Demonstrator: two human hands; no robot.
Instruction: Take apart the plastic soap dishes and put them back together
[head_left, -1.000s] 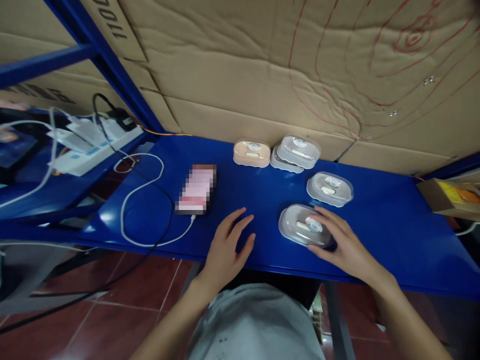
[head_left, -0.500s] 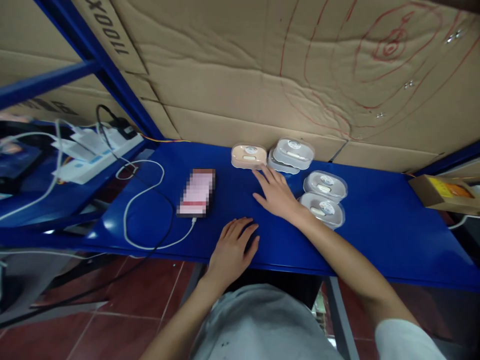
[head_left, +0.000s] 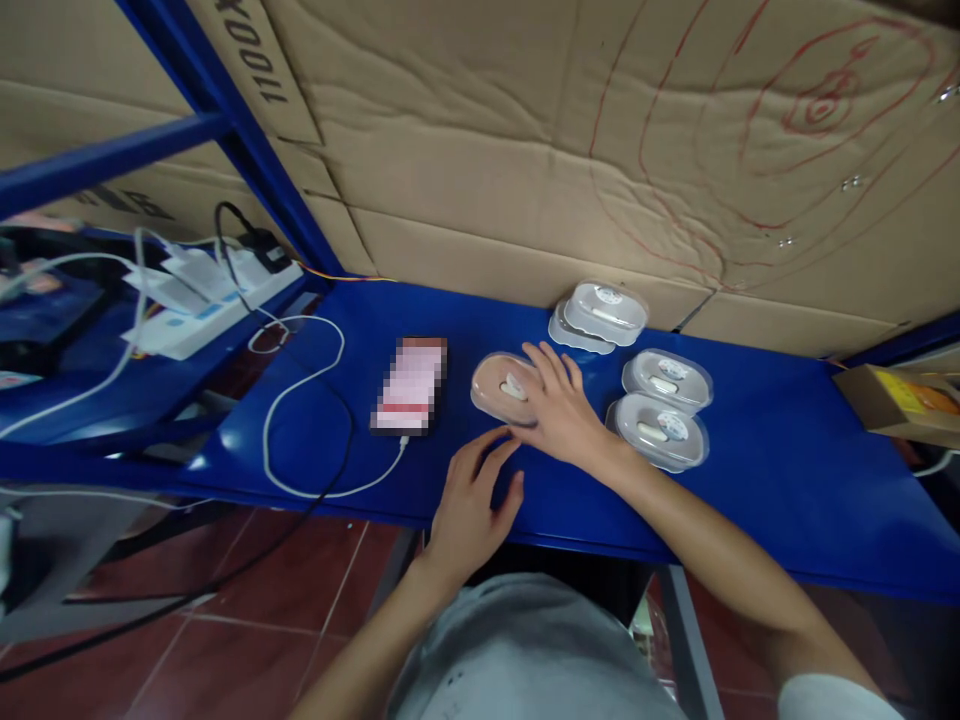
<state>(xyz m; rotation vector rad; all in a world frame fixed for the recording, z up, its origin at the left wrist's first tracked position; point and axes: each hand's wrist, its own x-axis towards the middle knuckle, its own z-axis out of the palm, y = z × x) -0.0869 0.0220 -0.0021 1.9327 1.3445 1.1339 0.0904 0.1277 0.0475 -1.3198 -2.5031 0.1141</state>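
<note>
My right hand (head_left: 562, 408) grips the right end of a peach-coloured oval plastic box (head_left: 491, 388) with a clear lid and a small white piece on top. The thumb is at its near side, and the fingers lie over its far right side. Just in front of the box, my left hand (head_left: 474, 502) is empty, its fingers loosely apart and their tips close to the box's near edge. Two grey oval boxes (head_left: 606, 312) overlap at the back. To the right of my right hand are more grey oval boxes (head_left: 661, 430) with clear lids.
Left of the boxes lies a phone (head_left: 411, 385) with a blurred screen and a white cable (head_left: 296, 490). A power strip (head_left: 202, 318) with plugs is farther left. A cardboard wall (head_left: 465, 190) bounds the blue table (head_left: 787, 470); a small carton (head_left: 885, 405) stands at right.
My right hand has taken hold of the peach box and drawn it from the back of the table towards me. My left hand has stayed near the front edge. The view has shifted slightly.
</note>
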